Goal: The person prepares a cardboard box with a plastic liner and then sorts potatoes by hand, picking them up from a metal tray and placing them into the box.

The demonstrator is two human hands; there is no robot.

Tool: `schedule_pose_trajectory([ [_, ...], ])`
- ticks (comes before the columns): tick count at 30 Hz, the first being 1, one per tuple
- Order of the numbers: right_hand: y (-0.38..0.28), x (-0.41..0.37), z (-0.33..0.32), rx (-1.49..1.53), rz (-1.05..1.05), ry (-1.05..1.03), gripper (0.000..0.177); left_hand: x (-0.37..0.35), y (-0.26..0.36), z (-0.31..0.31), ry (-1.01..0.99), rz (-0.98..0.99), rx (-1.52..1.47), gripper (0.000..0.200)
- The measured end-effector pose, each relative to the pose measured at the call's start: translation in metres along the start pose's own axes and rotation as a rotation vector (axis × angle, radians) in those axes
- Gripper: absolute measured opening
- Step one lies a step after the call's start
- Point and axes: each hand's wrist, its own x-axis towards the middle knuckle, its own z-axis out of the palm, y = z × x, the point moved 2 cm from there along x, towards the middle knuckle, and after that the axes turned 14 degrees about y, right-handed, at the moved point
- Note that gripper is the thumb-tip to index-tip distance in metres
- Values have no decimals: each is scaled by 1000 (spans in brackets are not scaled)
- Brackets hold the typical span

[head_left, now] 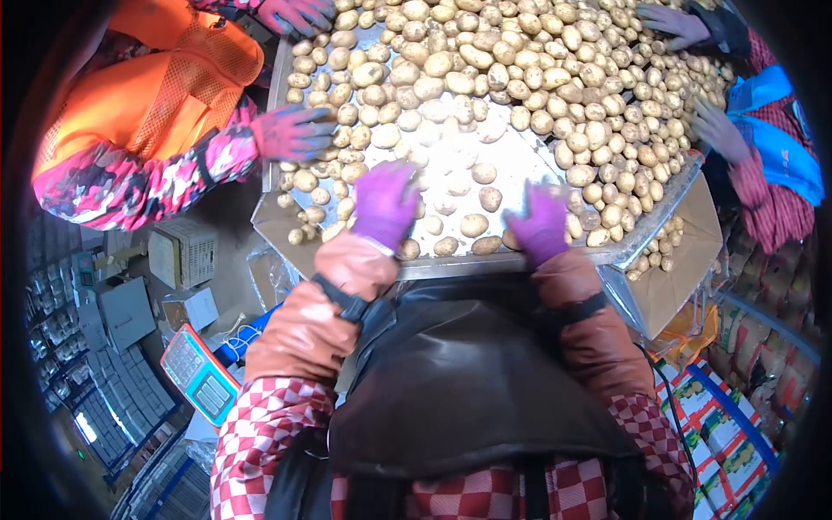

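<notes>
Hundreds of pale potatoes [520,78] lay heaped across the far and right-hand parts of a metal table [485,265], thinning to a scatter of small ones on the bare sheet nearest the person. The left hand [384,206], in a purple glove, rested palm down on that near scatter with its fingers bent over a few small potatoes; whether it gripped one could not be told. The right hand [539,224], gloved the same, lay flat beside it with fingers spread wide, holding nothing, its tips among loose potatoes at the edge of the heap. At the table's left side a co-worker in an orange vest [165,95] had one pink-gloved hand [293,132] on the potatoes. At the right, another co-worker's gloved hand [718,130] touched the pile. Below the table stood cardboard boxes [184,251] and an orange weighing scale [199,374].
</notes>
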Motion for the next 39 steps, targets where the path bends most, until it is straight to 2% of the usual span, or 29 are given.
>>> schedule_pose_trajectory([
  [1,-10,-11,16,201,-4,-222,70,10,7,28,19,74,5,26],
  [2,-44,13,-17,513,164,-459,68,27,20,47,117,124,37,24],
  [3,-57,-5,-2,498,-17,-314,65,49,21,68,-373,-196,174,43],
  [4,-66,-5,-7,536,-43,-424,65,51,12,89,-326,-315,115,43],
  [6,-62,-3,-9,580,-27,-551,60,81,26,107,-542,-528,448,48],
  [9,-41,5,-18,898,342,-558,54,79,21,107,-567,-610,340,51],
  [12,-26,8,-12,1090,597,-359,47,78,9,97,-591,-664,238,53],
  [13,-22,12,-11,1275,698,-334,51,52,-32,122,-440,-700,-20,58],
  [14,-20,18,-17,1410,838,-342,52,52,-17,104,-425,-907,-304,55],
  [16,-22,28,-38,1680,1133,-353,55,36,12,88,-271,-1168,-862,51],
  [17,-24,25,-32,1864,1236,-348,53,40,38,69,-461,-1202,-728,43],
  [18,-28,24,-24,2003,1216,-361,51,44,55,61,-671,-1106,-782,51],
  [20,-33,23,-12,2272,1154,-387,49,49,51,72,-529,-926,-631,47],
  [21,-32,22,-16,2201,1287,-331,47,60,44,81,-364,-790,-445,41],
  [22,-30,19,-13,2235,1242,-282,47,81,46,80,-227,-757,-368,45],
  [24,-25,10,-5,2292,1150,-193,48,87,6,119,-19,-65,186,49],
  [26,-25,21,-32,1752,704,-120,51,64,20,120,-271,-48,304,56],
  [27,-23,25,-36,2073,967,-173,51,52,27,115,-390,-35,369,59],
  [28,-24,30,-41,2389,1243,-231,52,36,27,113,-329,83,195,64],
  [29,-26,35,-51,2328,1332,-222,57,22,32,99,-419,160,181,67],
  [30,-22,34,-50,1962,1127,-205,55,2,32,89,-490,117,121,68],
  [31,-16,31,-45,1599,922,-188,54,-14,34,76,-451,191,99,69],
  [32,-9,25,-44,1442,821,-139,55,-28,35,61,-487,165,75,66],
  [34,15,6,-42,2121,1278,-21,57,-44,31,34,-486,194,55,63],
  [35,37,-6,-46,2273,1360,95,58,-48,26,21,-485,179,48,60],
  [37,91,-28,-71,2440,1406,388,61,-54,16,0,-475,142,20,55],
  [39,133,-46,-114,2461,1387,621,68,-64,11,-6,-434,62,67,50],
])
